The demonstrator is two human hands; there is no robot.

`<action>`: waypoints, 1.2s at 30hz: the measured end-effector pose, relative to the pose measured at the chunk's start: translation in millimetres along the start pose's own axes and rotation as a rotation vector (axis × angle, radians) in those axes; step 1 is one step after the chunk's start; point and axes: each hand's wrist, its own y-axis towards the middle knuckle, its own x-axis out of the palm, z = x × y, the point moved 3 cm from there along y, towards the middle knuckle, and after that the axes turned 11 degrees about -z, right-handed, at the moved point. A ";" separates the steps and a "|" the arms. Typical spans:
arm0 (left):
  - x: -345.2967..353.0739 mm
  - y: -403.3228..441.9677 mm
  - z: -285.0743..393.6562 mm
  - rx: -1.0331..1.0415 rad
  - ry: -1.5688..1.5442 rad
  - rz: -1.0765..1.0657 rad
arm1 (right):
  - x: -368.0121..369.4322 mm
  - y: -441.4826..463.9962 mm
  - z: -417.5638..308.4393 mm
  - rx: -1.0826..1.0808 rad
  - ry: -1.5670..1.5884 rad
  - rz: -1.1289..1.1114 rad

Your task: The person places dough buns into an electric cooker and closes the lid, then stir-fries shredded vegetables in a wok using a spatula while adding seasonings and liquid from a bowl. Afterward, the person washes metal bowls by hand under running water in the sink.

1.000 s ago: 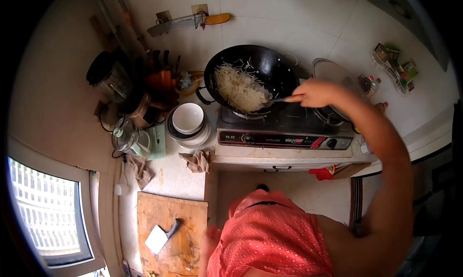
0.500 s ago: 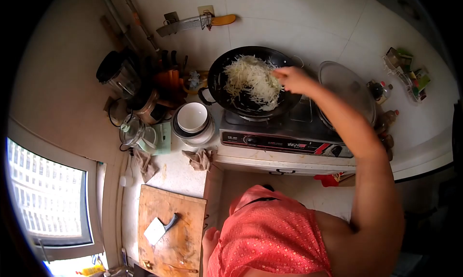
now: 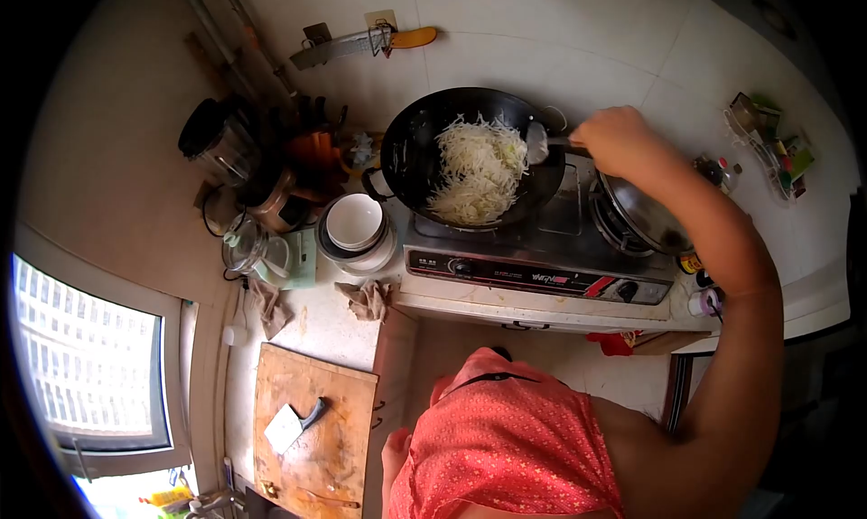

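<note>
My right hand (image 3: pixel 614 140) is closed around the handle of a spatula (image 3: pixel 538 143), whose metal blade sits inside the right side of a black wok (image 3: pixel 411 126). Pale shredded vegetable (image 3: pixel 479 171) lies heaped in the wok's middle, against the blade's left edge. The wok rests on the left burner of a gas stove (image 3: pixel 542 271). Low beside my red top, my left hand (image 3: pixel 395 451) shows only in part, close to the right edge of a wooden cutting board (image 3: pixel 339 392). Its fingers are mostly hidden.
A cleaver (image 3: pixel 287 427) lies on the board. Stacked bowls (image 3: pixel 355 219), crumpled cloths (image 3: pixel 364 299) and a glass kettle (image 3: pixel 253 248) stand left of the stove. A metal lid (image 3: pixel 646 216) covers the right burner. A long knife (image 3: pixel 361 45) hangs on the wall.
My right hand has moved right, away from the wok's middle, drawing the spatula to the wok's right side. The shredded heap has shifted and the blade now shows. My left hand stays low.
</note>
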 end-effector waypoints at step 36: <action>-11.4 -35.8 -3.1 -0.278 -0.086 0.103 | 25.0 66.8 13.5 -0.216 0.204 0.124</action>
